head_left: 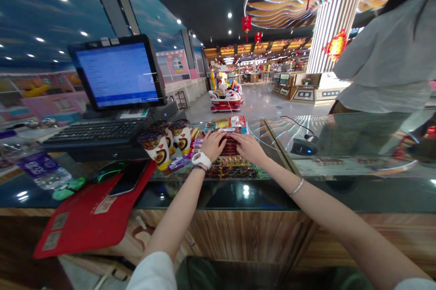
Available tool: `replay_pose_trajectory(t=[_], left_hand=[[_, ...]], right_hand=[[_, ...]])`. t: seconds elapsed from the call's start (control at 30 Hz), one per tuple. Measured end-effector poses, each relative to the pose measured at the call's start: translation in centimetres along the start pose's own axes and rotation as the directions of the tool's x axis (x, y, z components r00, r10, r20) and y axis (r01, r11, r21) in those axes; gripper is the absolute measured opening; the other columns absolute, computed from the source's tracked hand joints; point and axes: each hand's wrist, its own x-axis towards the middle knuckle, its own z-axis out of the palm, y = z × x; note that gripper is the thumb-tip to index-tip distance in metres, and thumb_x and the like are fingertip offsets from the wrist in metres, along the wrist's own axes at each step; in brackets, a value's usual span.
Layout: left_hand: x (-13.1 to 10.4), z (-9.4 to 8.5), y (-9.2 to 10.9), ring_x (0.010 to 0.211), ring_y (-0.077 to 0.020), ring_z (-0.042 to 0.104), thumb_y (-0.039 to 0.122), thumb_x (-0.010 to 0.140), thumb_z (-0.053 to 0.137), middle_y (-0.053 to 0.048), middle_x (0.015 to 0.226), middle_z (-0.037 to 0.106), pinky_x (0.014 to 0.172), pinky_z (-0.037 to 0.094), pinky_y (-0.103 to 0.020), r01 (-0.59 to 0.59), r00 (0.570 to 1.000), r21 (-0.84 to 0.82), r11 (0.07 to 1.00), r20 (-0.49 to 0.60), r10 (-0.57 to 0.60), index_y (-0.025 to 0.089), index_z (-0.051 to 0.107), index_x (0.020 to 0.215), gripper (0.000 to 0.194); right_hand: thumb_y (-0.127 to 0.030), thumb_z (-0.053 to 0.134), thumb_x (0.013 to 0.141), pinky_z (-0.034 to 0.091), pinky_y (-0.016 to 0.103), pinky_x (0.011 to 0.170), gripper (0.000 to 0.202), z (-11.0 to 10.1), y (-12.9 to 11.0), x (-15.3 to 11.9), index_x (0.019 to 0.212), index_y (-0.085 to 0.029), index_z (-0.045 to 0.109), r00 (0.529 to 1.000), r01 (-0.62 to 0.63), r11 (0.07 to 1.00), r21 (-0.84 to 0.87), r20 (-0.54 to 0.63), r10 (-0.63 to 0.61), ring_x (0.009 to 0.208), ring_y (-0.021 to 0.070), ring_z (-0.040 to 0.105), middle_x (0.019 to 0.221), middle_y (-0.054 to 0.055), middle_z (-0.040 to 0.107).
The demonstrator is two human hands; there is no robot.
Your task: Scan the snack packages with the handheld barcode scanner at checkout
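White sleeves [153,272] come in lowest, at seven and four o'clock, the bare forearms running up to two hands at the middle of the counter [235,195]. Taking the packs [230,148] as the centre of the dial: these dark red packs lie stacked on the counter, between the hands. The left hand [213,145] rests on their left side, fingers bent over the top; the right hand [248,148] mirrors it from the right, fingertips touching. Whether either grips or only presses, I cannot tell. A white watch [201,160] is on the left wrist, a thin bracelet [297,187] on the right forearm.

At twelve, small boxes [237,121] sit just beyond the packs, and a ride car [225,98] stands well apart on the floor. Printed cups [157,151] cluster at nine, purple sweets [178,162] just beside them. Towards eight, a phone [128,177] lies on a red mat [91,224]. The screen [116,74] stands at ten, a scanner [304,146] at three, and a person [391,53] in white at two.
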Motion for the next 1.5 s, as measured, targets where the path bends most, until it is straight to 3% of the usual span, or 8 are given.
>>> replay_pose_trajectory(t=[0.27,0.4,0.5,0.63,0.77,0.87,1.1,1.5], left_hand=[[0.5,-0.3,2.7,0.131,-0.0235,0.052,0.026,0.096,0.048,-0.007,0.138,0.061,0.121,0.025,-0.051,-0.014,1.000,-0.039,0.999,-0.026,0.013,0.023,0.062,0.121,0.029],[2.0,0.8,6.3,0.122,-0.0249,0.058,0.021,0.093,0.051,-0.009,0.127,0.066,0.114,0.038,-0.047,-0.188,0.978,-0.104,0.977,0.076,0.196,0.020,0.066,0.113,0.025],[2.8,2.8,9.2,0.111,-0.0237,0.064,0.021,0.093,0.051,-0.009,0.114,0.070,0.104,0.048,-0.041,-0.336,0.900,-0.199,0.921,0.220,0.376,0.021,0.069,0.109,0.024],[1.8,6.0,11.4,0.114,-0.0245,0.064,0.025,0.093,0.056,-0.009,0.122,0.069,0.105,0.048,-0.040,-0.381,0.859,-0.302,0.874,0.236,0.455,0.020,0.068,0.114,0.025],[-0.1,8.0,11.1,0.116,-0.0298,0.064,0.035,0.095,0.054,-0.010,0.119,0.071,0.104,0.049,-0.045,-0.271,0.895,-0.312,0.911,0.265,0.357,0.019,0.068,0.115,0.029],[-0.2,8.3,10.7,0.121,-0.0265,0.062,0.034,0.096,0.054,-0.009,0.127,0.068,0.107,0.048,-0.042,-0.287,0.866,-0.375,0.882,0.292,0.406,0.020,0.065,0.119,0.030],[0.1,8.2,10.6,0.124,-0.0229,0.060,0.036,0.097,0.052,-0.010,0.132,0.065,0.110,0.045,-0.041,-0.316,0.857,-0.431,0.846,0.253,0.449,0.021,0.062,0.123,0.032],[0.3,8.3,10.6,0.119,-0.0250,0.063,0.035,0.097,0.053,-0.010,0.126,0.068,0.108,0.047,-0.041,-0.298,0.849,-0.398,0.868,0.305,0.432,0.019,0.063,0.121,0.031]], right_hand=[[-0.017,0.052,0.087,0.043,0.044,0.111,0.042,-4.0,2.4,1.6,0.128,-0.020,0.058,0.956,-0.092,0.982,0.163,-0.263,0.133,0.130,0.0243,0.054,0.140,0.012,0.058],[-0.025,0.058,0.086,0.046,0.045,0.105,0.021,-7.0,3.9,2.3,0.106,-0.020,0.061,0.896,-0.076,0.971,0.228,-0.411,0.167,0.119,0.0258,0.060,0.123,0.014,0.065],[-0.027,0.060,0.084,0.048,0.045,0.101,0.007,-8.7,3.5,2.1,0.082,-0.023,0.056,0.863,-0.073,0.964,0.255,-0.468,0.189,0.110,0.0256,0.062,0.111,0.012,0.067],[-0.025,0.060,0.084,0.041,0.050,0.109,0.018,-9.6,0.8,1.1,0.069,-0.023,0.051,0.943,0.053,0.969,0.240,-0.332,0.031,0.130,0.0281,0.052,0.136,0.011,0.058],[-0.024,0.064,0.082,0.028,0.060,0.117,0.019,-9.2,-1.8,0.3,0.067,-0.021,0.054,0.973,0.100,0.987,0.124,-0.218,-0.071,0.150,0.0331,0.024,0.158,0.003,0.037],[-0.021,0.063,0.083,0.026,0.065,0.116,0.015,-9.3,-2.1,0.3,0.069,-0.021,0.057,0.971,0.040,0.996,0.079,-0.240,-0.020,0.153,0.0349,0.014,0.160,-0.001,0.032],[-0.018,0.061,0.083,0.032,0.068,0.113,0.008,-10.1,-1.2,0.5,0.076,-0.022,0.060,0.951,-0.006,0.995,0.100,-0.306,0.037,0.152,0.0367,0.012,0.160,-0.003,0.032],[-0.018,0.060,0.081,0.030,0.064,0.115,0.014,-9.8,-1.5,0.5,0.068,-0.021,0.055,0.966,0.001,0.994,0.110,-0.257,0.028,0.153,0.0363,0.011,0.160,-0.004,0.032]])
